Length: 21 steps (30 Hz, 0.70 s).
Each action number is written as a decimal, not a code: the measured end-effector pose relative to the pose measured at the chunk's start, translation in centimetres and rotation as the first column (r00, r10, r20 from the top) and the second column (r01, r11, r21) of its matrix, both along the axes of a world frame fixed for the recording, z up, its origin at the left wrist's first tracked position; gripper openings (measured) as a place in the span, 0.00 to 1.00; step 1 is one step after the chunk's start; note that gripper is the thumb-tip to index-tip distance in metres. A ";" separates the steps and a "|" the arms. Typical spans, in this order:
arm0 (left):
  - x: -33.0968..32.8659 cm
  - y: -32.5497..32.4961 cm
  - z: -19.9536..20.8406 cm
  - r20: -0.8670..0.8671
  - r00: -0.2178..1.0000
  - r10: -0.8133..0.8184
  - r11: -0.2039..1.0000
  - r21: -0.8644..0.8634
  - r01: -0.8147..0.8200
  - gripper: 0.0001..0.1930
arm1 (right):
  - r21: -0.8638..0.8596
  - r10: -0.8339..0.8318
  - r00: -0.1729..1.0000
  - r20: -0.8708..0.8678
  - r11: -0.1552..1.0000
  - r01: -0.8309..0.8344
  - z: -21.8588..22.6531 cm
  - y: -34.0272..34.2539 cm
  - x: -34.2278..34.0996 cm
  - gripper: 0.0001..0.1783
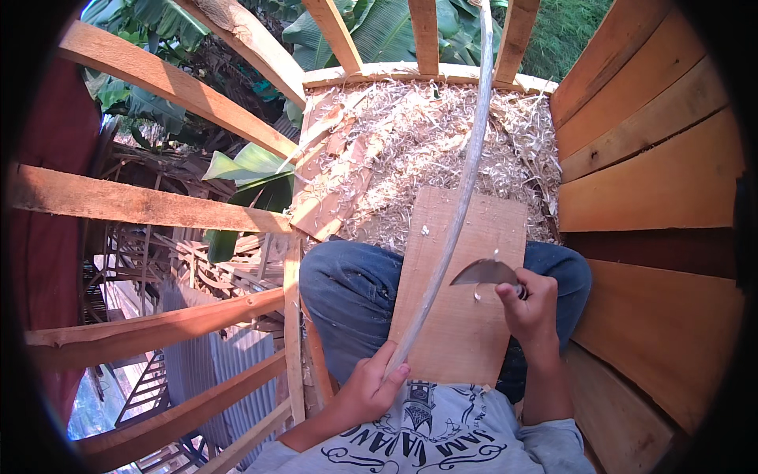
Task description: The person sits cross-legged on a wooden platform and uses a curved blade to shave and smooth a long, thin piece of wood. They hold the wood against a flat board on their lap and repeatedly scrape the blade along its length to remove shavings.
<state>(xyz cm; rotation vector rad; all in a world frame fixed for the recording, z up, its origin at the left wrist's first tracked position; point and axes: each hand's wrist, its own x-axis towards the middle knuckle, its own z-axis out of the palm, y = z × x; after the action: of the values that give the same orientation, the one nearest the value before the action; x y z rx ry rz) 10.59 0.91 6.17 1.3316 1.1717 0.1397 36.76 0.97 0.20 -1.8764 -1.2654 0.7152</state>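
My left hand [369,387] is closed around the near end of a long, slightly bent wooden stick [452,237]. From there the stick slants up and away over a flat wooden board [466,347] that lies across my lap, and its far end rises past the railing. In my right hand [530,304] is the handle of a knife with a short, broad, curved blade [483,272]. The blade points left toward the stick, with a gap between them. Small pale shavings lie on the board and beside the blade.
A thick layer of curly wood shavings [450,134] covers the floor ahead of my knees. Wooden rails [150,201] enclose the left and far sides, with banana leaves beyond. A plank wall [655,182] stands close on the right. A red cloth [47,261] hangs far left.
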 end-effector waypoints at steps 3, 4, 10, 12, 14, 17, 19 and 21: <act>0.4 0.2 0.1 -0.022 0.999 -0.042 0.998 0.050 0.043 0.10 | 0.029 0.171 0.964 0.205 0.983 -0.180 0.6 -1.1 -3.4 0.37; 0.6 0.3 0.3 -0.046 0.997 -0.056 0.997 0.052 0.058 0.10 | 0.039 0.173 0.957 0.235 0.982 -0.187 0.4 -0.9 -3.5 0.38; 0.7 -0.4 1.1 -0.127 0.990 -0.068 0.993 0.085 0.079 0.11 | 0.072 0.027 0.954 0.298 0.996 -0.051 -1.0 2.2 -0.7 0.39; 0.6 -0.8 1.0 -0.129 0.990 -0.063 0.995 0.064 0.072 0.12 | 0.062 -0.087 0.960 0.268 0.995 0.072 -2.0 3.6 1.1 0.39; 0.7 -0.7 0.6 -0.118 0.991 -0.064 0.993 0.093 0.075 0.12 | 0.001 -0.077 0.961 0.267 0.997 0.079 -1.8 3.7 1.4 0.39; 0.6 -0.7 0.6 -0.129 0.990 -0.064 0.992 0.097 0.076 0.12 | -0.005 -0.100 0.957 0.273 0.994 0.105 -1.7 3.6 1.2 0.40; 0.7 -1.0 0.6 -0.136 0.989 -0.054 0.993 0.096 0.068 0.12 | 0.011 -0.116 0.955 0.274 0.993 0.117 -1.7 3.5 1.0 0.40; 0.7 -1.1 0.7 -0.144 0.989 -0.043 0.992 0.112 0.059 0.12 | 0.024 -0.129 0.957 0.260 0.992 0.127 -2.1 3.8 0.7 0.41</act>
<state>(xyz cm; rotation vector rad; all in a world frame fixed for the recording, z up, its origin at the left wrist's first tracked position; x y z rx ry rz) 11.27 -0.14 6.85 1.4922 1.2626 0.0784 37.43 4.79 -1.92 -2.0763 -1.2894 0.4028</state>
